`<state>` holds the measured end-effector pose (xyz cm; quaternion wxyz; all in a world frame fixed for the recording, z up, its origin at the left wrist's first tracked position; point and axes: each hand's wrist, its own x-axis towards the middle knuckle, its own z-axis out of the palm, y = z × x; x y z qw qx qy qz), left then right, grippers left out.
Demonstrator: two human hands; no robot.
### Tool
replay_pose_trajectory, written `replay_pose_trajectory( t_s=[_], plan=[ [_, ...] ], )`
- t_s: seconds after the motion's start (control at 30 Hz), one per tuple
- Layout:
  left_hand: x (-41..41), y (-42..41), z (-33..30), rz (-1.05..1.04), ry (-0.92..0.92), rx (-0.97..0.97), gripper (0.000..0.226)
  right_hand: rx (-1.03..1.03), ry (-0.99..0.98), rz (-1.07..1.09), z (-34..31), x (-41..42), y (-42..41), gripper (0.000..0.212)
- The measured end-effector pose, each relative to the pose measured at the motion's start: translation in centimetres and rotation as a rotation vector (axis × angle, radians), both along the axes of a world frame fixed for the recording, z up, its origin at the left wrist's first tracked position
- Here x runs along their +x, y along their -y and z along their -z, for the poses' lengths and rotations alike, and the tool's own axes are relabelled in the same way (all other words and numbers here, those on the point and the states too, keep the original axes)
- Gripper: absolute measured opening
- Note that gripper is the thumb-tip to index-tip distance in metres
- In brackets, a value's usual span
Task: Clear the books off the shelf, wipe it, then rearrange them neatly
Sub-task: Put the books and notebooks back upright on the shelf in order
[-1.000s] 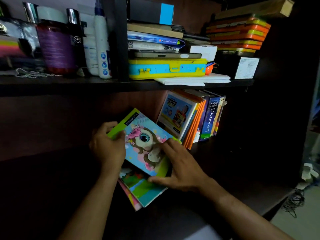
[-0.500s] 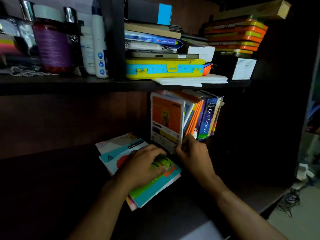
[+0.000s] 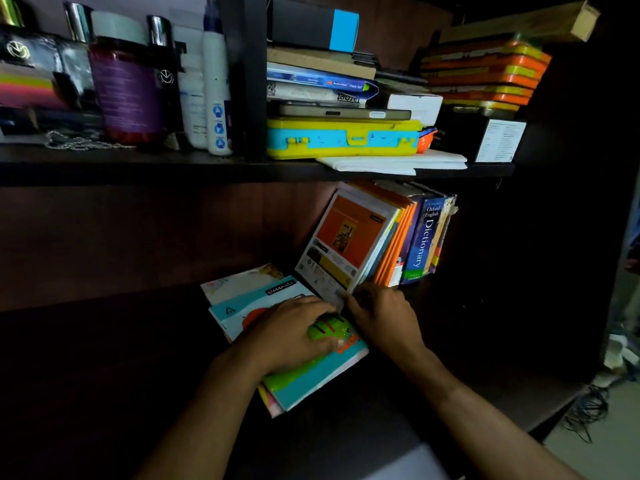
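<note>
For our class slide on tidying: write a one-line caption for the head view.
Left hand presses flat notebooks while right hand pinches a leaning orange-covered book.

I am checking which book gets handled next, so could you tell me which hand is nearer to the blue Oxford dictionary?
Right. The right hand is at the foot of the upright row, below-left of the dictionary; the left hand lies farther left, on the flat stack.

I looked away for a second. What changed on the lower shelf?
The unicorn-cover book left the hands. The left hand now presses the flat pile; the right hand pinches the orange-cover book, which tips left. The dictionary stayed put.
</note>
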<state>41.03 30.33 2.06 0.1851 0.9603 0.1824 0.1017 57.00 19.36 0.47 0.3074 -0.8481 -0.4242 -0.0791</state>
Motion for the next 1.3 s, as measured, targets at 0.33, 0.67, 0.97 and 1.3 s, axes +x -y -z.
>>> replay_pose_trajectory(
  t_s=[0.33, 0.67, 0.97, 1.3],
  plan=[
    [0.1, 0.0, 0.3, -0.003, 0.029, -0.022, 0.063, -0.083, 0.021, -0.013, 0.0, 0.6, -0.5, 0.033],
    [-2.1, -2.9, -1.0, -0.600, 0.008, 0.135, 0.074, -0.089, 0.107, -0.032, 0.4, 1.0, -0.2, 0.021],
    [-3.4, -3.3, -1.6, -0.760, 0.232, 0.053, 0.051, 0.214, -0.127, -0.333, 0.6, 1.0, -0.3, 0.038],
    [-3.3, -4.3, -3.0, -0.823, 1.177, -0.382, 0.046, 0.001, 0.020, -0.547, 0.1, -0.9, 0.5, 0.076]
  ],
)
